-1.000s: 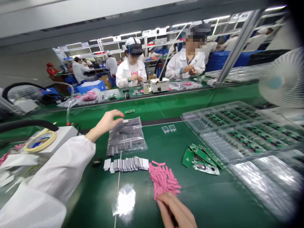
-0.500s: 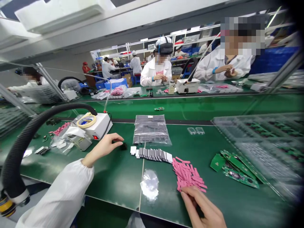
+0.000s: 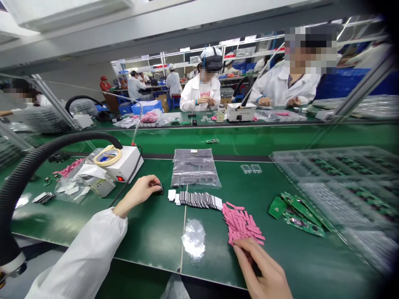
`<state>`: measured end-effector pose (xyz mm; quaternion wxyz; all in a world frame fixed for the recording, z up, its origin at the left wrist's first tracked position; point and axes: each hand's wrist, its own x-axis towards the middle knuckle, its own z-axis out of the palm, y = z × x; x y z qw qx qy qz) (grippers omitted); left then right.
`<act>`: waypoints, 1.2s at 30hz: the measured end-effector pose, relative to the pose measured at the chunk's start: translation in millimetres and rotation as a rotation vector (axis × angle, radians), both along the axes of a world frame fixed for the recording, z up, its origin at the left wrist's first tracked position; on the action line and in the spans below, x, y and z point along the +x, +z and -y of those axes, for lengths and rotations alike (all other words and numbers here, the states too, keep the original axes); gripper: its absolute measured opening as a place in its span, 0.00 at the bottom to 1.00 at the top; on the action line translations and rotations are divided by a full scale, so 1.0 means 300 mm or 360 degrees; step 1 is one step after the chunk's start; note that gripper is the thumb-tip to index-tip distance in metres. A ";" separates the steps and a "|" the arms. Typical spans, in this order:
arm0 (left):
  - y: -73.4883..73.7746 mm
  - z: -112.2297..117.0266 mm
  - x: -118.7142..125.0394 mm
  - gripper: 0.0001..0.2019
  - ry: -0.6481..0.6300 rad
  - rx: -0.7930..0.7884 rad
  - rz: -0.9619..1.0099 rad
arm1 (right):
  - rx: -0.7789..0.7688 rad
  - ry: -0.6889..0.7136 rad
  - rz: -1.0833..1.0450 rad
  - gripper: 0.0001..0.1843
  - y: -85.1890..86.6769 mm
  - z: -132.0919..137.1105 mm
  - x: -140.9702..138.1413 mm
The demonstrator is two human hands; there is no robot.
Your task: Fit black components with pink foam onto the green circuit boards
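My left hand (image 3: 142,193) curls its thumb and fingers around a small black block (image 3: 160,189) on the green bench, and the fingers partly cover it. To its right lies a fanned row of white and black pads (image 3: 199,199). At the near edge of a heap of pink strips (image 3: 242,222), my right hand (image 3: 263,265) pinches a strip between thumb and forefinger; the fingertips hide most of it. A crumpled clear plastic bag (image 3: 193,238) rests between my hands. Behind the pads is a clear bag of dark strips (image 3: 195,168).
Green circuit boards (image 3: 296,214) lie on the right, beside clear trays (image 3: 339,187). A white box (image 3: 124,164) with a tape roll (image 3: 107,156) and a black hose (image 3: 28,178) occupy the left. Co-workers (image 3: 204,89) sit beyond the green belt (image 3: 168,141).
My left fingers have closed in on the black block. My right hand stays pinched at the pink heap. The view has shifted slightly, and a co-worker's hands at the right have moved apart.
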<state>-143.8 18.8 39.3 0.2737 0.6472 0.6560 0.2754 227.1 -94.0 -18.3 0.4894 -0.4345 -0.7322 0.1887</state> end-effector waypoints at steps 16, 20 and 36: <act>0.005 0.256 0.127 0.09 0.0119 0.0070 0.0330 | -0.0037 -0.0033 -0.0085 0.04 0.029 0.016 -0.008; 0.013 0.308 0.226 0.11 0.0151 0.0074 0.0495 | -0.0019 -0.0016 -0.0214 0.06 0.056 0.034 -0.054; -0.095 0.445 0.516 0.14 -0.0153 0.0657 0.0630 | -0.0354 0.0236 -0.0507 0.10 0.083 0.017 -0.219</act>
